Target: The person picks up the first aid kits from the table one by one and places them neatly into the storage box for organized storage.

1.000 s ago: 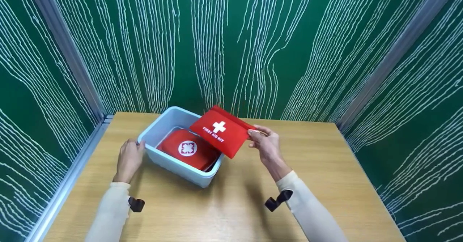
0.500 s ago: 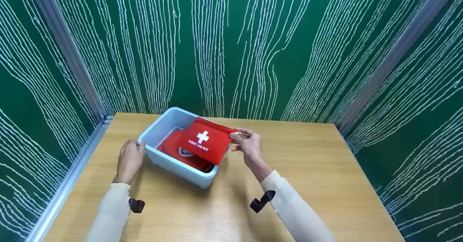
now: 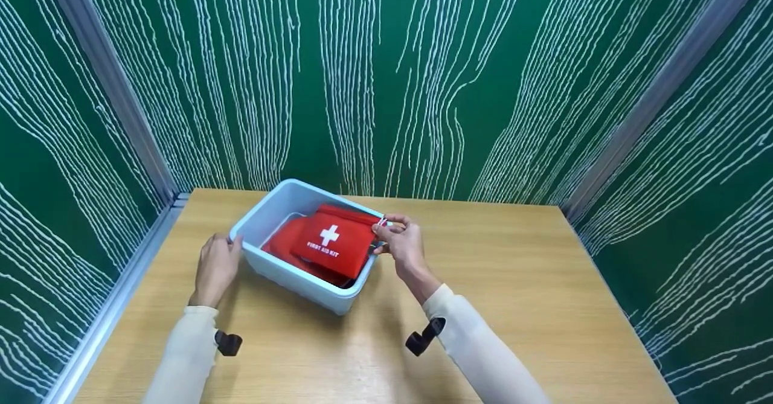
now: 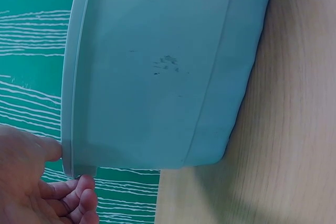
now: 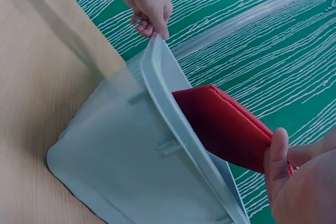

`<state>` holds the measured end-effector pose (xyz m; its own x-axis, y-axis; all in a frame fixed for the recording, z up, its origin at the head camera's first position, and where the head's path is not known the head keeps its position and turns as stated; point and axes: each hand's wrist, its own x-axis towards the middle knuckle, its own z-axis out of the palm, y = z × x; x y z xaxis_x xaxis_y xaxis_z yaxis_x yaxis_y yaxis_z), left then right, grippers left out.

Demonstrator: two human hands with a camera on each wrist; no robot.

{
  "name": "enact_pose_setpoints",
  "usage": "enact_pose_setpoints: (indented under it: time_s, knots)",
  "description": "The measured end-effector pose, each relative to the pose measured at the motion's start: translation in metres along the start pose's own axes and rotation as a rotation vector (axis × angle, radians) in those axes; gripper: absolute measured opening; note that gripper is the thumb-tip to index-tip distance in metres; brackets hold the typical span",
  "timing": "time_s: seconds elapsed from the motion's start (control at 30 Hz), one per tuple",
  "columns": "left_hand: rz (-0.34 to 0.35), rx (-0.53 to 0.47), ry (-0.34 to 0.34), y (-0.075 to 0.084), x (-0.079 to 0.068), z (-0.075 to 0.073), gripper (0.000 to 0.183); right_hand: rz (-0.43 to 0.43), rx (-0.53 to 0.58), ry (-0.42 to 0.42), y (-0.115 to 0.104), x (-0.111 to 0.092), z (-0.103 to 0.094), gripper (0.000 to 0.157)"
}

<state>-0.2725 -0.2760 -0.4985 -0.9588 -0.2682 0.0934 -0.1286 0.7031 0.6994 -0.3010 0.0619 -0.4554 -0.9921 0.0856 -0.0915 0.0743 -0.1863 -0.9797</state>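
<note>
A light blue plastic bin [image 3: 296, 286] stands at an angle on the table. My left hand [image 3: 216, 266] grips its left corner, and in the left wrist view thumb and fingers [image 4: 86, 200] pinch the rim [image 4: 73, 77]. With my right hand [image 3: 403, 244] I pinch the right end of a red first aid pouch [image 3: 338, 241] bearing a white cross. The pouch dips into the bin's opening, overlapping a second red pouch [image 3: 284, 239] that lies inside. Its edge shows above the rim in the right wrist view, where the thumb [image 5: 278, 148] presses on the pouch.
The wooden table [image 3: 513, 307] extends to the right and in front of the bin. Green panels [image 3: 423, 90] with white wavy lines enclose the back and sides, joined by metal posts [image 3: 115, 78]. A black camera mount [image 3: 227, 342] sits on the left sleeve.
The right hand has moved left and down with the first aid pouch, from over the bin's right edge into its opening. The lower pouch's emblem is now covered. The left hand stays put.
</note>
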Motion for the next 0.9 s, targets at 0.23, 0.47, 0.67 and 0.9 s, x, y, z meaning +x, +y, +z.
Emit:
enact_pose_setpoints:
  time_s: [0.23, 0.47, 0.67, 0.9]
  knots:
    - [0.008, -0.004, 0.011, 0.0, -0.001, 0.0, 0.044, -0.022, -0.088, -0.065, 0.003, -0.002, 0.006, 0.033]
    - [-0.015, -0.014, -0.025, 0.001, -0.001, -0.001, 0.047, -0.03, -0.246, -0.113, 0.003, -0.002, 0.002, 0.029]
    - [-0.03, -0.017, -0.034, 0.002, 0.0, -0.002, 0.048, -0.019, -0.309, -0.128, 0.005, -0.001, -0.005, 0.022]
    - [-0.015, -0.008, -0.011, 0.0, -0.001, -0.001, 0.045, -0.027, -0.332, -0.097, 0.008, -0.002, -0.013, 0.017]
